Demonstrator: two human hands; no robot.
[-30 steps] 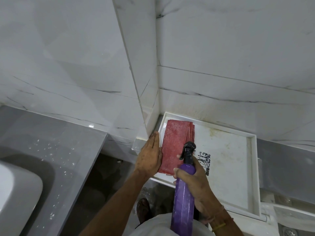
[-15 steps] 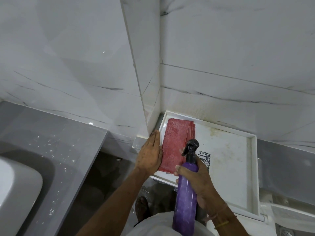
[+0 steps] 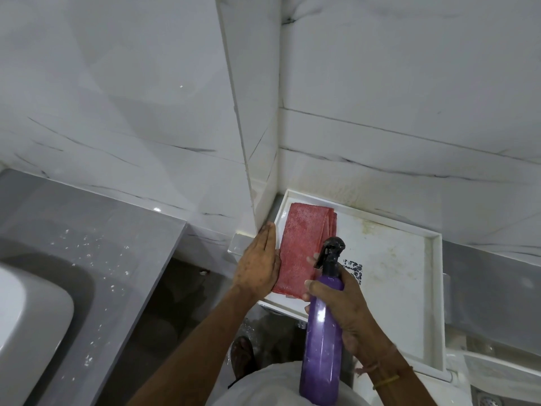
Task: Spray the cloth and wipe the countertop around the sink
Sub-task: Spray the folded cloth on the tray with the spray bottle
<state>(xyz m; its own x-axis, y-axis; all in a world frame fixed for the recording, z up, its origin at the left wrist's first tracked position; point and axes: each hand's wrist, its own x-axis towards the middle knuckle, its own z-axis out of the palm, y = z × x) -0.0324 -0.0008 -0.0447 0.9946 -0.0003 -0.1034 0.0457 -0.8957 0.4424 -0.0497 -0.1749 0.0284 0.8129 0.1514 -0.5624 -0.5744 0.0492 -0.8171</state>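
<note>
A folded red cloth point(image 3: 301, 244) lies at the left end of a white tray-like top point(image 3: 395, 273) against the marble wall. My left hand point(image 3: 259, 263) rests flat along the cloth's left edge, fingers together and pointing up, touching it. My right hand point(image 3: 345, 312) grips a purple spray bottle point(image 3: 322, 347) upright, its black nozzle point(image 3: 332, 250) hanging over the cloth's right side, with a fingertip by the trigger. The grey countertop point(image 3: 111, 259) with white specks and the white sink basin point(image 3: 26, 317) lie at the left.
White marble walls meet in a protruding corner point(image 3: 246, 142) just above my left hand. A dark floor gap point(image 3: 181, 303) separates the countertop from the tray. My foot point(image 3: 243, 353) shows below. A floor drain point(image 3: 486, 401) sits at the bottom right.
The view has shifted slightly; both hands and the cloth keep their places. The bottle's nozzle sits a little lower and to the right against the cloth than a second ago.
</note>
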